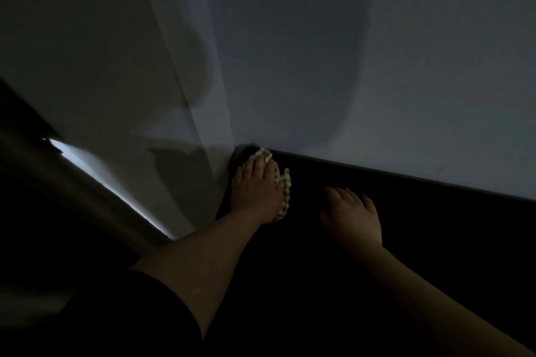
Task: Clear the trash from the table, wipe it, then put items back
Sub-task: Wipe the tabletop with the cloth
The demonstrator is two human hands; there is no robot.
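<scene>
Dark table (420, 226): left hand (255, 191) pressed flat on a cream checked cloth (285, 197), right hand (352, 217) spread nearby.

Checked cloth (285, 191): mostly covered by the left hand (255, 191), only an edge visible past the fingertips and along one side; full shape not discernible. Dark surface (420, 226): nearly black in low light, texture and near edge lost, cut off by the bottom and right borders. Right hand (352, 217): fingertips dim and soft, contact with the surface unclear; its forearm (464, 307) cut off at the lower right corner.
</scene>
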